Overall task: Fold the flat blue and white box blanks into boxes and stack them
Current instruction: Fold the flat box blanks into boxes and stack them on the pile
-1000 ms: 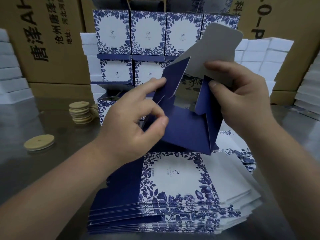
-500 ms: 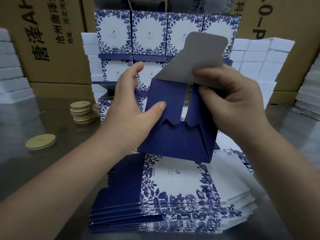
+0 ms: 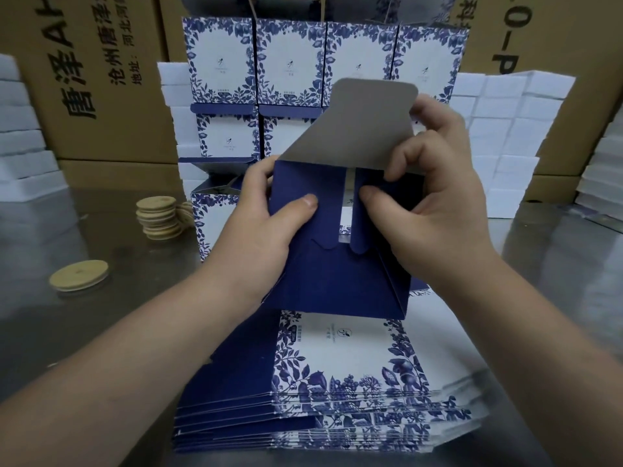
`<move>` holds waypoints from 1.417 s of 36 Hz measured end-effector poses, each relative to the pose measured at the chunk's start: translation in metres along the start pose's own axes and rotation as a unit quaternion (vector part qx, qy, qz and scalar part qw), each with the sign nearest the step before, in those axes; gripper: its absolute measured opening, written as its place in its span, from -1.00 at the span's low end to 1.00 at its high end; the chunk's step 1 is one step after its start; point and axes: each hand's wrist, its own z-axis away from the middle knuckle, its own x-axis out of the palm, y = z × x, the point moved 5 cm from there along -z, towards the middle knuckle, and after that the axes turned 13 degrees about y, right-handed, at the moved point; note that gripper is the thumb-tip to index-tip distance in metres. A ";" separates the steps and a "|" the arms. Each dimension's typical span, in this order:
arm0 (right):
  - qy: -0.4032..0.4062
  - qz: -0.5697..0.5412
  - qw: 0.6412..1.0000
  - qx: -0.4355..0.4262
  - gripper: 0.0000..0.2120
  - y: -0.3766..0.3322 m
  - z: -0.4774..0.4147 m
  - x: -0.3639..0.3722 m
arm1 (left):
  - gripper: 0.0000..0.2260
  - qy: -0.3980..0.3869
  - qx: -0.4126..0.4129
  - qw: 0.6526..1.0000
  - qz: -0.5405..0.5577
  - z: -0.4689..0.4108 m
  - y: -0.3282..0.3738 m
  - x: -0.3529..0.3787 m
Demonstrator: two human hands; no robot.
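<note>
side flaps (image 3: 325, 193) closed inward since; left hand (image 3: 266, 234), right hand (image 3: 438, 210) gripped half-folded box (image 3: 337, 284); stacked boxes (image 3: 290, 59) beyond, blanks (image 3: 337, 358) remaining below.

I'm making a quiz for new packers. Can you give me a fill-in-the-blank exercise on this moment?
1. The raised flap of the box, beside the right hand, shows a ___ inner side.
2. The single wooden lid lies to the ___ of the left hand.
3. The top row of finished boxes shows ___ printed fronts.
Missing words: grey; left; four.
</note>
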 end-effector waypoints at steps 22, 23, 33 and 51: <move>0.043 -0.007 0.997 0.070 -0.53 0.003 0.016 0.010 | -0.82 0.095 0.040 0.994 0.020 -0.013 0.012 -0.013; 0.041 -0.016 0.995 0.090 -0.52 0.005 0.017 0.011 | -0.81 0.093 0.033 0.995 0.033 -0.013 0.013 -0.013; -0.030 -0.097 0.933 0.345 -0.25 0.026 0.029 0.022 | -0.81 0.108 0.011 0.990 0.086 -0.013 0.013 -0.014; 0.053 -0.227 0.919 0.318 -0.54 0.028 0.016 0.011 | -0.50 -0.032 0.118 0.992 -0.031 -0.004 0.022 -0.002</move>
